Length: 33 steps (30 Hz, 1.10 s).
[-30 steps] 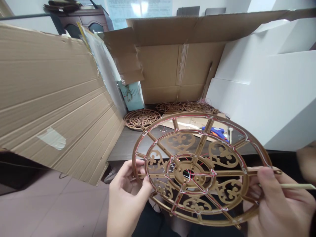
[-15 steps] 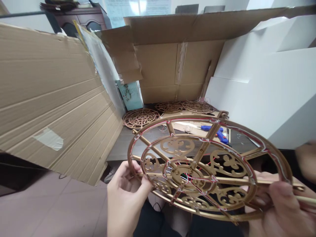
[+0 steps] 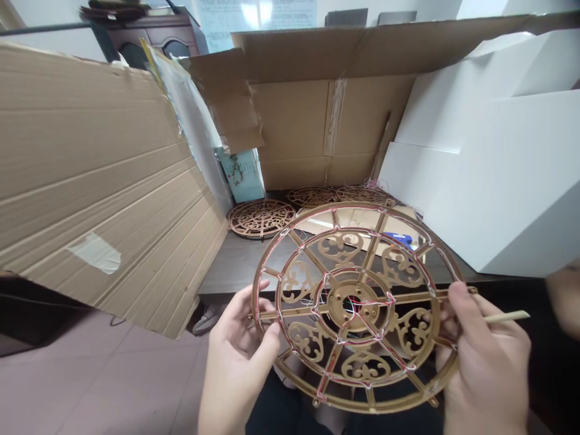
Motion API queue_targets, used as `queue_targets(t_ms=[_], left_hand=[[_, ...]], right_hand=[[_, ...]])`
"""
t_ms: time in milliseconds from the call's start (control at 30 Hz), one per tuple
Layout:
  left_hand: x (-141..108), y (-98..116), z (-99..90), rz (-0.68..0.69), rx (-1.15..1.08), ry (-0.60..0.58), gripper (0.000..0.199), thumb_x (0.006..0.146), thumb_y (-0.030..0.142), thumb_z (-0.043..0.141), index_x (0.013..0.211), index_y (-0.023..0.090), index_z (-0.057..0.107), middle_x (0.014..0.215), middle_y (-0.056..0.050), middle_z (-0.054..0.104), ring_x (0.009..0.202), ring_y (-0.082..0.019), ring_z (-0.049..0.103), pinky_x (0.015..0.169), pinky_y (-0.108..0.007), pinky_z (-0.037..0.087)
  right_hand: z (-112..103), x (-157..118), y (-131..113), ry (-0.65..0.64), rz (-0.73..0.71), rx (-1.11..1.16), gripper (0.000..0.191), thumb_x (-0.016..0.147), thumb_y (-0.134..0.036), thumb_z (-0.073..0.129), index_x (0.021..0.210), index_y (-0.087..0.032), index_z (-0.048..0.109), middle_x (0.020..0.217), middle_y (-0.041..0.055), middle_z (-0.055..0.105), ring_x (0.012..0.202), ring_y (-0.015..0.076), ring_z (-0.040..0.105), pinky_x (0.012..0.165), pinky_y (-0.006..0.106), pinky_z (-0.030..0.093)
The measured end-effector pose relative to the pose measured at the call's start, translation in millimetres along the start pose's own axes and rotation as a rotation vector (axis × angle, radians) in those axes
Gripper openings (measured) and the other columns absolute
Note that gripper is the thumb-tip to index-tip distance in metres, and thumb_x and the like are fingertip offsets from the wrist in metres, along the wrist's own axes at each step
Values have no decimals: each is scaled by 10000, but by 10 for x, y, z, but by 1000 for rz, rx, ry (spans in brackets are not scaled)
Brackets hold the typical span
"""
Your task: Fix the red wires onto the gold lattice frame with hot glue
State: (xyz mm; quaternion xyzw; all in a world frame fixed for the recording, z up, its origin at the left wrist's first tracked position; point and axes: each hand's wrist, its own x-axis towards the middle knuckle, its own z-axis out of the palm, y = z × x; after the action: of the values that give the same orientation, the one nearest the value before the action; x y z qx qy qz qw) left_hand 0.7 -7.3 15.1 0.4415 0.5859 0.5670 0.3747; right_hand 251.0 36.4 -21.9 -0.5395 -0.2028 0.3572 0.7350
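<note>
A round gold filigree wheel [image 3: 339, 302] with spokes, scrollwork and a central hub is wound with thin red and white wires along its rim and spokes. My left hand [image 3: 240, 356] holds its lower left rim, with the fingers curled behind the frame. My right hand [image 3: 487, 362] grips the right side of the wheel and also pinches a thin bamboo stick [image 3: 507, 316], which points right. A blue glue gun [image 3: 403, 239] on the table shows through the openings, mostly hidden by the wheel.
Several similar filigree wheels [image 3: 261, 219] lie on a dark table [image 3: 235, 266] beyond the hands. A large cardboard sheet [image 3: 90, 169] leans at the left, an open cardboard box [image 3: 326, 127] stands behind, and white boards [image 3: 489, 181] stand at the right. A bare limb [image 3: 564, 302] shows at the right edge.
The wheel has turned from steeply tilted to nearly face-on and shifted left. My right hand has moved left and up with the stick. My left hand stays nearly in place.
</note>
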Motion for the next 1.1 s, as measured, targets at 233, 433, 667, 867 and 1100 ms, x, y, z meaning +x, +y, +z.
queue_targets(t_ms=[233, 433, 667, 867, 1100], left_hand=[[-37, 6, -7, -8, 15, -56, 353, 880, 338, 741, 1209, 273, 635, 922, 6, 667, 816, -112, 669, 773, -171, 569], [-44, 2, -38, -12, 24, -64, 317, 898, 340, 724, 1194, 285, 625, 920, 17, 658, 817, -105, 665, 769, -165, 568], [-38, -5, -32, -20, 33, -35, 320, 896, 322, 720, 1197, 285, 621, 950, 16, 649, 808, -102, 661, 766, -169, 569], [-37, -11, 1, -40, 54, 27, 316, 875, 292, 720, 1179, 257, 644, 898, 8, 653, 736, -114, 668, 734, -198, 583], [-46, -7, 48, -49, 36, 85, 366, 843, 289, 733, 1197, 226, 664, 843, -7, 662, 674, -126, 669, 689, -217, 596]], right_hand=[[48, -2, 6, -39, 92, 31, 383, 652, -419, 937, 694, -147, 670, 553, -45, 552, 433, 61, 501, 406, 156, 401], [65, -19, 13, -44, 124, 26, 395, 628, -432, 944, 702, -155, 673, 570, -40, 588, 395, 67, 497, 390, 180, 424], [62, -36, 17, -45, 114, 24, 388, 644, -455, 931, 716, -160, 689, 547, -50, 550, 392, 78, 486, 382, 192, 430], [86, -89, -34, -43, 89, 39, 385, 640, -425, 939, 698, -150, 675, 596, -27, 605, 437, 74, 525, 378, 159, 401], [92, -126, -97, -20, 77, 49, 401, 621, -443, 942, 720, -152, 684, 598, -16, 621, 425, 77, 497, 350, 157, 378]])
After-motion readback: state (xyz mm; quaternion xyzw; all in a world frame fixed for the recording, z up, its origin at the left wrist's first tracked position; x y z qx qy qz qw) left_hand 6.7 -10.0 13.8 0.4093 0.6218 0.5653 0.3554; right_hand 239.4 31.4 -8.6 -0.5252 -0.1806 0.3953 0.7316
